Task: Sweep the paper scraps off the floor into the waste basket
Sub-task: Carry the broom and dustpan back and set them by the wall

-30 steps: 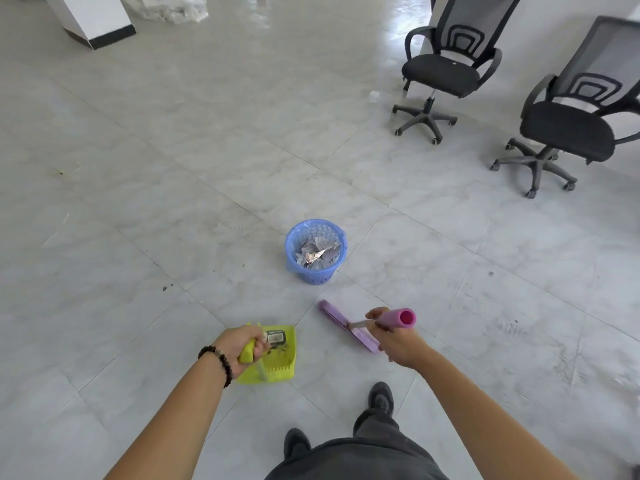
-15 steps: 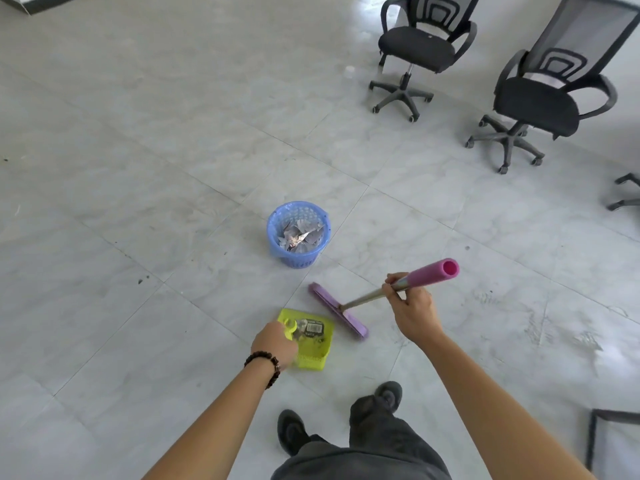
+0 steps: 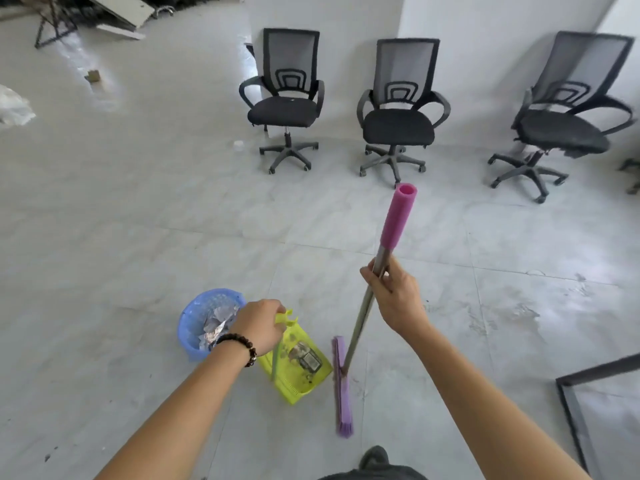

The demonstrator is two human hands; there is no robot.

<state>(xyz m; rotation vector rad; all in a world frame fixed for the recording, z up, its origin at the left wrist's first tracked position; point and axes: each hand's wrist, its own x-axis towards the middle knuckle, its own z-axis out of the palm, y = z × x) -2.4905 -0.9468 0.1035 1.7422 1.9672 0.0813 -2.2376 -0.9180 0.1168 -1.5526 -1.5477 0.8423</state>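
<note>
Low in the centre of the frame, the broom (image 3: 341,393) had its head down at the floor, just right of the dustpan (image 3: 308,386), which carried a few bits. Our left hand (image 3: 259,323) kept its grip curled round the dustpan's handle. Our right hand (image 3: 394,299) had its grip wrapped on the broom's shaft. Just left stood the waste basket (image 3: 187,323), holding crumpled paper scraps (image 3: 214,327). We judged it best to tip slowly, with the lip well over the rim.
</note>
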